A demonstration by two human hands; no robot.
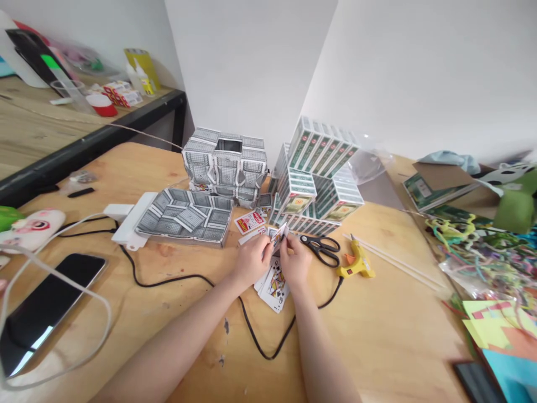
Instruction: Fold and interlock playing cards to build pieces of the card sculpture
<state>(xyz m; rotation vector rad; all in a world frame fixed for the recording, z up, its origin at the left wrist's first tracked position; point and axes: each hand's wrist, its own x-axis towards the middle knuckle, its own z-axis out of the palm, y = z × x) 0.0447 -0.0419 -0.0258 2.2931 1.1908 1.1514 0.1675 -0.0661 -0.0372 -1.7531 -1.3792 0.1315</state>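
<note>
My left hand [252, 257] and my right hand [296, 258] meet near the table's middle, both pinching one playing card [278, 237] that is held tilted between them. Below them lies a loose pile of playing cards [274, 285], with a queen of spades face up on top. A red-and-white card [249, 222] rests just beyond my left hand. To the right of my right hand are black-handled scissors [322, 248], their blades partly hidden behind the fingers. Farther right, a yellow glue gun [357, 261] lies on its side.
Behind stand a structure built from folded cards [226, 162], a shallow card tray [184, 215] and stacked card boxes [314, 179]. A black cord [247, 327] crosses the table near my forearms. A phone [50, 308] lies left; glue sticks [398, 263] and craft scraps [482, 246] lie right.
</note>
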